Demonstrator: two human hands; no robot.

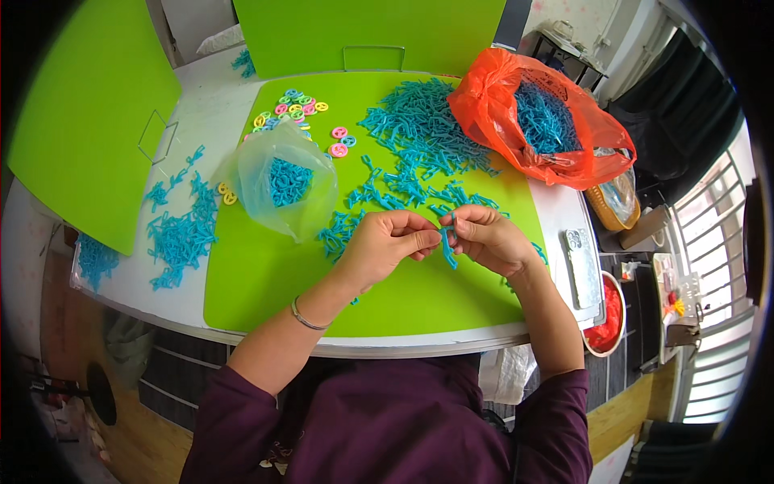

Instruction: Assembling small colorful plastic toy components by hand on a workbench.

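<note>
Over the green board, my left hand and my right hand meet, fingers pinched together. Between their fingertips is a small blue plastic piece, slim and hooked-looking, its lower end hanging free. The left thumb and forefinger close at its side; whatever else they cover is hidden. The right thumb and forefinger grip its upper part. Just beyond my hands lie loose blue pieces of the same kind, trailing from a large heap. A translucent plastic bag with more blue pieces inside stands beyond my left hand.
An orange-red plastic bag holding blue pieces stands at the far right. Pastel plastic rings lie behind the translucent bag. More blue pieces cover the white tabletop on the left. Green panels rise at the left and back.
</note>
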